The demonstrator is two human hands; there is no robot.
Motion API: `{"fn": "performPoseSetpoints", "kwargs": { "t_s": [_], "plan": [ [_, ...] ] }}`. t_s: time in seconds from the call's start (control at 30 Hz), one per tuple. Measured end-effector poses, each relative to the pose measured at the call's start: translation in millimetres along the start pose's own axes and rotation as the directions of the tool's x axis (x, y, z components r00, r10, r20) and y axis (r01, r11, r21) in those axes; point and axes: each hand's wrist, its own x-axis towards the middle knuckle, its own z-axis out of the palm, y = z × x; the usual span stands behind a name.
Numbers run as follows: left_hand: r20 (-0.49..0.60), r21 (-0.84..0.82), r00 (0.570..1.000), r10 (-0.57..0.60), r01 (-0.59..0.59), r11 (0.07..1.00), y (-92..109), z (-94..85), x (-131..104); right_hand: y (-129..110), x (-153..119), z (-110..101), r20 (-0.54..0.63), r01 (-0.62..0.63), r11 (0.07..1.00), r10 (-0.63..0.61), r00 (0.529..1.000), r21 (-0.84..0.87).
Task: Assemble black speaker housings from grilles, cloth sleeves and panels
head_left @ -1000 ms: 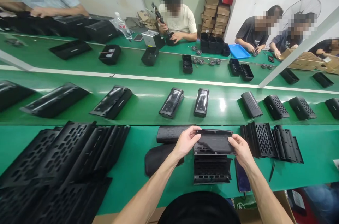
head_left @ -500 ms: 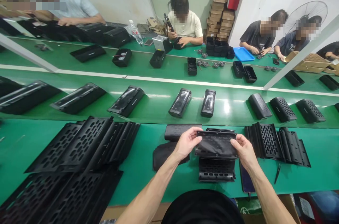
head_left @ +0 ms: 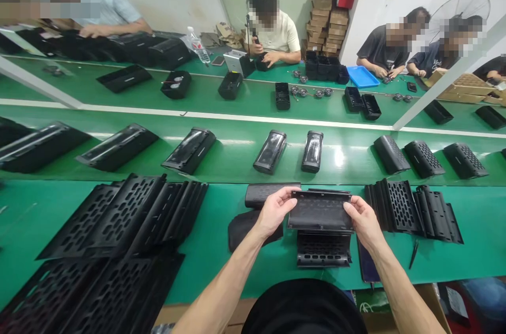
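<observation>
A black plastic speaker grille panel (head_left: 321,211), with dark mesh over its inner face, is held level between my two hands. My left hand (head_left: 277,211) pinches its left end, thumb on top. At the right end, my right hand (head_left: 361,216) grips the edge between thumb and fingers. Just below the held panel lies another perforated grille panel (head_left: 324,251). Left of my left wrist rests a pile of black mesh pieces (head_left: 247,231), with a black curved cover (head_left: 256,195) behind it.
Stacks of grille panels lie left (head_left: 118,218) and right (head_left: 395,207). Black tweezers (head_left: 414,254) and a dark phone-like slab (head_left: 367,263) are by my right arm. Beyond runs a green conveyor (head_left: 229,157) bearing speaker housings (head_left: 271,151). Several co-workers sit across.
The held panel has shifted slightly left and tilted, and its mesh now looks flatter and less shiny. Both hands keep their hold.
</observation>
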Motion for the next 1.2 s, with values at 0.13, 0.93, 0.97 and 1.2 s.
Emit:
{"fn": "performPoseSetpoints", "kwargs": {
  "t_s": [0.13,0.93,0.97,1.2],
  "plan": [
    [0.001,-0.036,1.000,-0.012,0.012,0.999,-3,-2.1,-4,1,-1,0,-0.007,0.000,0.999,0.000,1.000,-0.037],
    [0.021,-0.148,0.998,-0.064,0.067,0.987,-1,-10.0,-25,-7,-16,-3,0.058,-0.040,0.999,0.041,0.997,-0.025],
    [0.017,-0.161,0.997,-0.073,0.075,0.984,-1,-9.8,-25,-7,-16,-3,0.061,-0.048,0.998,0.050,0.997,-0.030],
    [0.054,-0.229,0.996,-0.072,0.083,0.970,-3,-8.7,-24,-10,-17,-4,0.099,-0.094,0.989,0.082,0.992,0.118]
  ]
}}
